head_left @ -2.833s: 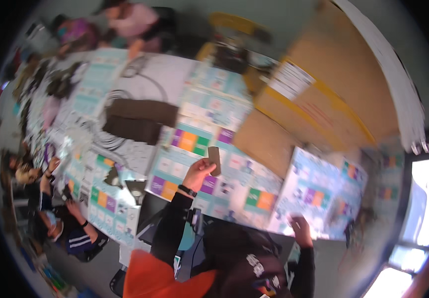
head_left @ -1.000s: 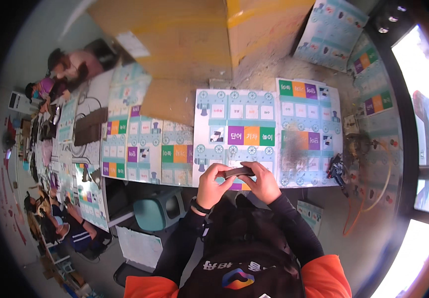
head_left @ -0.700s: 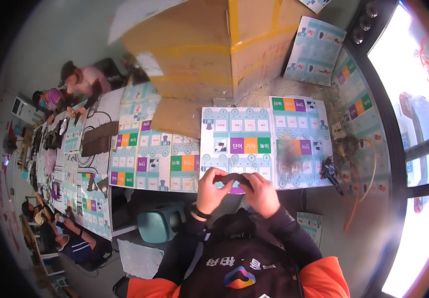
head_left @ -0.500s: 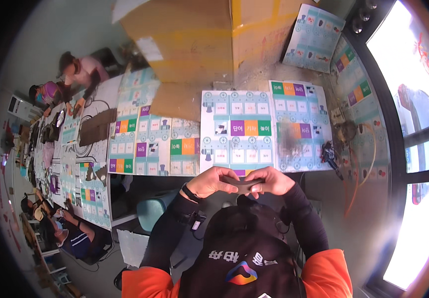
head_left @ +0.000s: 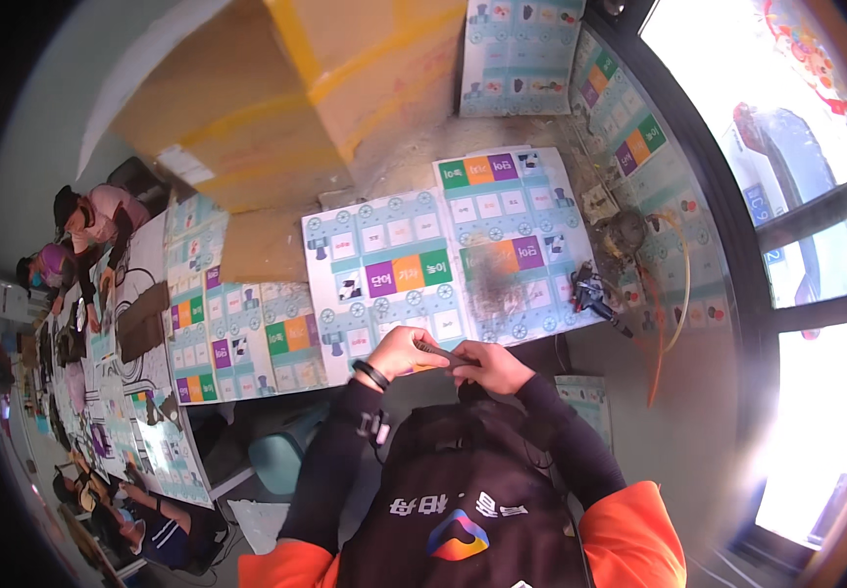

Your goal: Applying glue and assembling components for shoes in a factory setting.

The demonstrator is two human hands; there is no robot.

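My left hand [head_left: 402, 355] and my right hand [head_left: 494, 368] meet just over the table's front edge. Between them is a narrow dark brown strip [head_left: 448, 357], pinched at both ends by thumbs and fingers. It looks flat and thin, perhaps leather or cloth, but its exact kind does not show. A black band circles my left wrist. Beneath and beyond the hands, printed sheets [head_left: 376, 240] with coloured blocks cover the table. One sheet carries a dark, sooty smudge [head_left: 499, 281].
A black tool resembling a spray gun [head_left: 592, 294] lies at the table's right edge, beside a hose [head_left: 683, 284]. Large cardboard boxes [head_left: 247, 108] stand at the back. A teal stool [head_left: 281, 456] is below left. Several people work at the long table on the left.
The view has turned, so the table and boxes appear shifted left and tilted. Both hands still hold the strip, which now slants down to the right instead of lying level.
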